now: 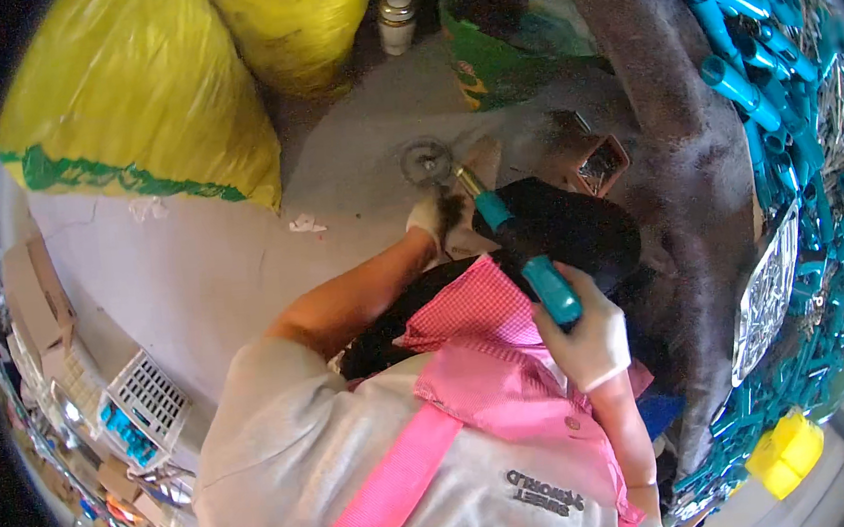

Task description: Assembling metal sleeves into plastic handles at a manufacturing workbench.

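Observation:
My right hand (589,339), in a white glove, grips the thick rear end of a long teal-handled tool (527,254). The tool slants up and left over a black bundle (579,225) on my lap. My left hand (433,217), also gloved, closes its fingers around the tool's brass-coloured front end; what else it pinches there is too small to tell. Just beyond the tip, a round metal ring (426,160) lies on the grey floor (242,269). A pink checked apron (491,358) covers my chest.
A small brown box of metal pieces (602,162) sits right of the tip. Heaps of teal handles (758,84) and a tray of metal parts (766,294) fill the right. Yellow sacks (146,97), a white jar (397,20), a green-rimmed basin (512,25) and a white crate (148,398) surround me.

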Demonstrator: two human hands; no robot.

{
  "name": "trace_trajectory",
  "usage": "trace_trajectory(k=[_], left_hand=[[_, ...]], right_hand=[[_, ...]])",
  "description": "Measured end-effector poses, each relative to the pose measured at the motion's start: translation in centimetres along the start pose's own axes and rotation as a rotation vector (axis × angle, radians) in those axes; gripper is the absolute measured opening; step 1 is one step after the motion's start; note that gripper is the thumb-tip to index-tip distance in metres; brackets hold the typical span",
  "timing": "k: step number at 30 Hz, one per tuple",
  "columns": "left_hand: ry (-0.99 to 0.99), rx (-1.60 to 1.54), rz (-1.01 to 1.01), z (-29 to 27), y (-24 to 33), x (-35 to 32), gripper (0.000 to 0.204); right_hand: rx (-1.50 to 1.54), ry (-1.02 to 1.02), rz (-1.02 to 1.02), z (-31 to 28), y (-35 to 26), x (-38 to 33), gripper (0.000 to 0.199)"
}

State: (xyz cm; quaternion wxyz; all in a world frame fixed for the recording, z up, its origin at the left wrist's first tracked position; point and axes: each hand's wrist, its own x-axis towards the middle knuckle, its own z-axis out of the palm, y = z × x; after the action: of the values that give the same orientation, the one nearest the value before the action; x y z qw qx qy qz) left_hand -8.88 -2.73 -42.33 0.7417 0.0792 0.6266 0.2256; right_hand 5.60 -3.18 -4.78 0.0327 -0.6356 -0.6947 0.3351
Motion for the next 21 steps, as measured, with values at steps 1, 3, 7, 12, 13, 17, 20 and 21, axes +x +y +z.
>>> trace_trajectory(k=[1,3,7,12,13,17,20,21], left_hand=[[-0.383,-0.63,-0.054,-0.2,-1.2,-1.3,0.04],[-0.606,-1.159,-0.065,1.9,1.9,-6.7,0.037],[-0.214,-1.01,-0.142,4.1,6.4,-9.4,0.025],[-0.195,-0.947,-0.122,4.1,5.6,-7.3,0.018],[-0.208,-0.961,-0.123,4.1,5.6,-6.9,0.017],[-0.202,-1.163,-0.122,3.7,4.3,-4.5,0.015],[-0.221,-1.211,-0.207,3.0,6.2,-5.5,0.014],[-0.217,-1.213,-0.207,2.9,6.2,-5.4,0.014]], right_hand=[[-0.073,-0.053,-0.055,1.2,0.2,0.8,0.047],[-0.148,-0.138,-0.038,3.1,0.3,2.4,0.046],[-0.278,-0.224,-0.065,5.9,-0.1,5.3,0.046],[-0.344,-0.274,-0.027,6.5,-0.2,6.8,0.046],[-0.346,-0.278,-0.022,6.6,-0.2,7.1,0.046],[-0.374,-0.309,-0.043,7.5,-0.2,8.2,0.046],[-0.394,-0.301,-0.046,8.0,-0.1,9.1,0.046],[-0.414,-0.303,-0.046,8.1,-0.2,9.3,0.046]])
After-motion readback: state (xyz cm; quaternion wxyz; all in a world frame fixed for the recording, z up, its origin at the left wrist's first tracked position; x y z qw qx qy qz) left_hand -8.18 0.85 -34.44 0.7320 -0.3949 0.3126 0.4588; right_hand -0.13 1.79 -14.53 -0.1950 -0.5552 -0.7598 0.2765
